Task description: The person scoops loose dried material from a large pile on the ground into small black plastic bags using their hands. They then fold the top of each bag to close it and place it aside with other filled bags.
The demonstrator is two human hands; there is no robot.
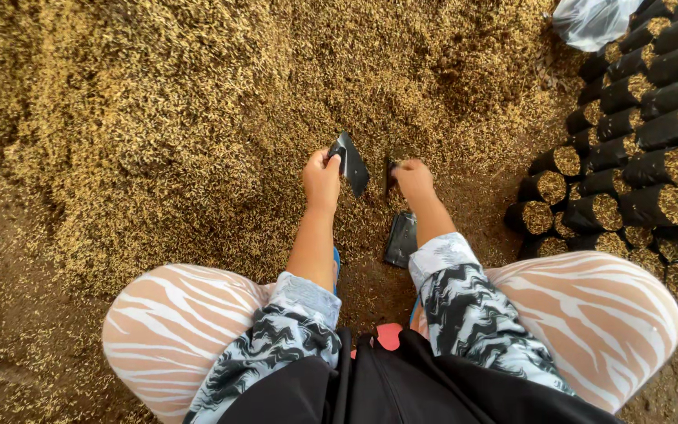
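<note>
— Closest to the lens sit the knees in pink-and-white zebra-striped leggings [174, 322], with black-and-white wavy-patterned sleeves [472, 306] reaching out between them. See what the hands are doing?

— Yes. Left hand [321, 179] is clenched around the edge of a small flat black plastic nursery bag [351, 162], pinching it so that it stands tilted just above the big golden-brown heap of rice husk [198, 102].

— And the other?

— Right hand [413, 179] is just beside that bag, fingers curled down into the husk; it seems to grip a dark scrap, but I cannot tell for certain what it holds.

— Something dark lies nearer the person than the bag.

— A short stack of flat, empty black bags [401, 239], resting on the husk between the forearms, below the held bag.

— What about the far side?

— Well to the right of the held bag, rows of filled black bags [637, 141] lie packed together, their husk-filled mouths facing the heap. Beyond them, a crumpled clear plastic sheet [590, 20].
</note>
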